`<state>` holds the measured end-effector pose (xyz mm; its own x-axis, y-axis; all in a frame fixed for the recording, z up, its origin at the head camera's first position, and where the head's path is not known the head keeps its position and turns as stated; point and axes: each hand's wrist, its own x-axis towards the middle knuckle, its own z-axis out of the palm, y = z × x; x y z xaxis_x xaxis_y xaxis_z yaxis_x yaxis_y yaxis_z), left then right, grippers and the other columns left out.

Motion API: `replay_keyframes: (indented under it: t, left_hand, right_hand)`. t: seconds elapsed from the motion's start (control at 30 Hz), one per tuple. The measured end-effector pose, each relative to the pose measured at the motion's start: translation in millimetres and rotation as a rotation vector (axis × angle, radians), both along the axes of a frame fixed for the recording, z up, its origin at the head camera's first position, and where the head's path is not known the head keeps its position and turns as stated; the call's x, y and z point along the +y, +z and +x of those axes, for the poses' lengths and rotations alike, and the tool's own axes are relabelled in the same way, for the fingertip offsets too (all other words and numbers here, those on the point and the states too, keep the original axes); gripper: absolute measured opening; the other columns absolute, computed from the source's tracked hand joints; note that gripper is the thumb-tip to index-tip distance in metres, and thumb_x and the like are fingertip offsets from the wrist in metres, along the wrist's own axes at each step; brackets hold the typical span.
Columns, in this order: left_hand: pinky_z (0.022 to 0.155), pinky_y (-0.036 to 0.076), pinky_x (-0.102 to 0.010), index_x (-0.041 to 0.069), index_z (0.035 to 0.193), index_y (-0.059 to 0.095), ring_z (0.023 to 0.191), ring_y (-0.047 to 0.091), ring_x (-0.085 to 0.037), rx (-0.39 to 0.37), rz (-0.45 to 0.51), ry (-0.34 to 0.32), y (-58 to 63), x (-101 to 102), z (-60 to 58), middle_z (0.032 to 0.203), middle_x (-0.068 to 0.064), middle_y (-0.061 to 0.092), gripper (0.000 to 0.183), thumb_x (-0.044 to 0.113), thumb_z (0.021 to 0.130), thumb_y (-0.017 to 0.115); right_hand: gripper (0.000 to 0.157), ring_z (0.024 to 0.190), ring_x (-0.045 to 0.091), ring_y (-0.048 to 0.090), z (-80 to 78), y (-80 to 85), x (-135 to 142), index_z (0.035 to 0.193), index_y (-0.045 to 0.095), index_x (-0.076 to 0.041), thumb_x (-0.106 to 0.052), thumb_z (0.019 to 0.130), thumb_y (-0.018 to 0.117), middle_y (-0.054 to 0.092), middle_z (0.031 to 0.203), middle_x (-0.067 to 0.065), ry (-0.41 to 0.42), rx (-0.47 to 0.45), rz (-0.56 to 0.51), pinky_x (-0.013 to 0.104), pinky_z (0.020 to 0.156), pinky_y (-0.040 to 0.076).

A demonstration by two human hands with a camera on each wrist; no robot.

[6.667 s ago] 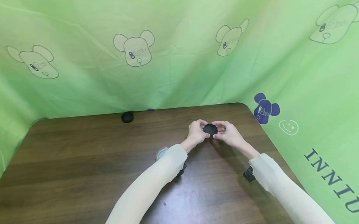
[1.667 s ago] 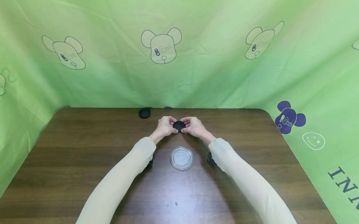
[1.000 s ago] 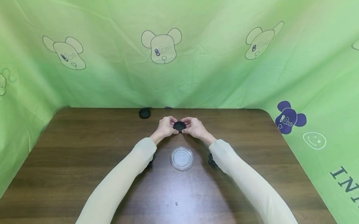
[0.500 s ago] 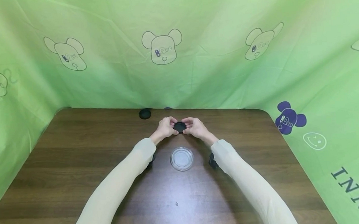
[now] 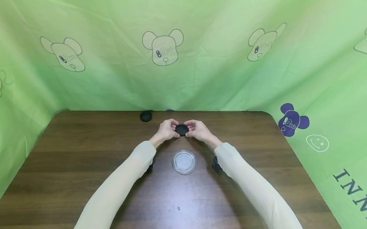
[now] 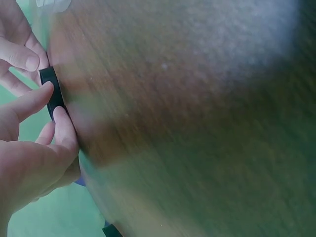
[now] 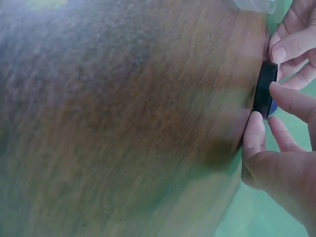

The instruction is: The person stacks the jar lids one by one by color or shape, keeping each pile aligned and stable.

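Observation:
A shallow black round disc with a raised rim (image 5: 182, 130) is held near the back middle of the table. My left hand (image 5: 166, 130) pinches its left edge between thumb and fingers, and my right hand (image 5: 199, 130) grips the right edge the same way. Side-on in the right wrist view, the disc (image 7: 265, 90) shows a thin dark wall with fingertips on it, close over the wood. In the left wrist view, the left hand's thumb and fingers meet the disc's rim (image 6: 55, 94). Nearer the body, between the forearms, sits a clear round container (image 5: 184, 162).
Another black round disc (image 5: 146, 116) lies at the table's back edge, left of the hands. The brown wooden table (image 5: 64, 162) runs back to a green printed curtain (image 5: 113, 87), which also hangs along both sides. A tiny dark mark (image 5: 178, 208) is on the near tabletop.
Since the oldest frame, both hands have carried the black disc leftward from the table's right, to behind the clear container. Over the last second they hold almost still; the head view shifts slightly.

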<state>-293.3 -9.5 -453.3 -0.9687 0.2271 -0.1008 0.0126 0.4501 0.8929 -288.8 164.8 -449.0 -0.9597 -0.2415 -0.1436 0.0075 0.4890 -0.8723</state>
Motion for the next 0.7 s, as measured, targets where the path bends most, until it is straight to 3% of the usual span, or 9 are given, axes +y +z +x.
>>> replay_keyframes:
  t: [0.53,0.7]
  left_hand:
    - [0.088,0.048,-0.032,-0.002,0.118,0.06,0.1,0.058,-0.026,-0.025,0.009,0.013,0.7,-6,4.0,0.107,-0.016,0.06,0.05,-0.014,0.072,0.074]
    - [0.091,0.047,-0.032,-0.002,0.12,0.058,0.103,0.057,-0.026,-0.058,0.0,-0.016,4.5,-11,5.1,0.111,-0.016,0.058,0.049,-0.012,0.075,0.074]
  right_hand:
    - [0.052,0.11,0.039,0.055,7.4,0.7,5,0.13,0.05,0.01,0.014,0.081,0.065,0.056,0.118,0.028,0.01,0.016,-0.02,0.039,0.096,0.046]
    - [0.058,0.105,0.035,0.057,9.9,3.2,6,0.135,0.045,0.008,0.013,0.081,0.066,0.056,0.116,0.028,-0.004,0.006,-0.022,0.032,0.088,0.049]
